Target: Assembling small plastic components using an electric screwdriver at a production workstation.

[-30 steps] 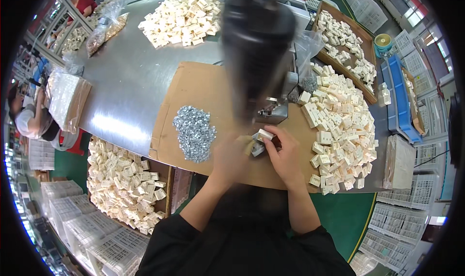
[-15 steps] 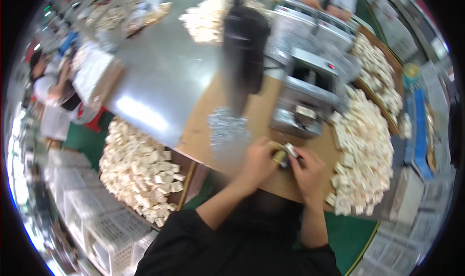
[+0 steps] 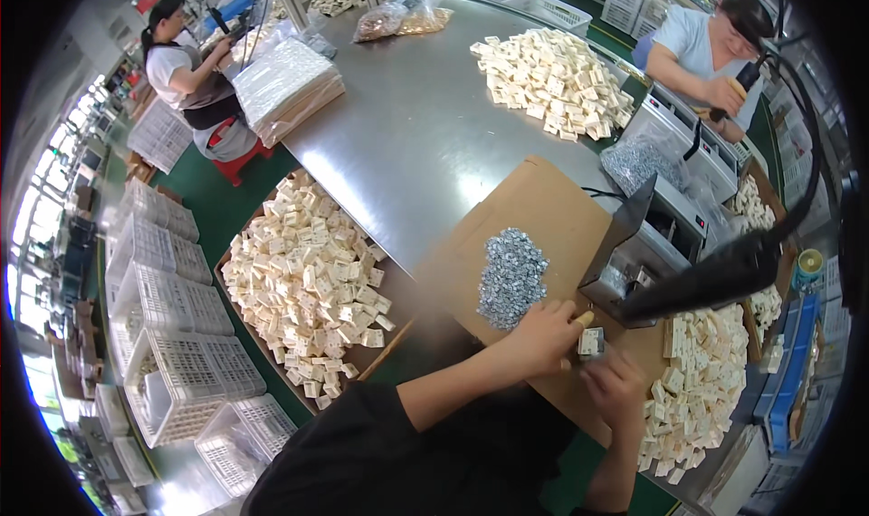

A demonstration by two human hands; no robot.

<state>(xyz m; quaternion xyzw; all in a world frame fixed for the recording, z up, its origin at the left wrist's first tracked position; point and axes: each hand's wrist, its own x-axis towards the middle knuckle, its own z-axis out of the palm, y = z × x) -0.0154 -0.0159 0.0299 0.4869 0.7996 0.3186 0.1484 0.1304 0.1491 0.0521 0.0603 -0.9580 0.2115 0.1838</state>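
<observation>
One block (image 3: 590,342) at left hand (image 3: 547,338); red display (image 3: 700,224) illegible

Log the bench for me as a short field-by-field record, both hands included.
Left hand: at the left side of a small cream block; grip unclear
Right hand: blurred, at the block's lower right; grip unclear
Cardboard sheet: under a pile of grey metal pieces
Black tool: beyond the right hand, apart from the block
Right heap: loose cream blocks
Far heap: more cream blocks
</observation>
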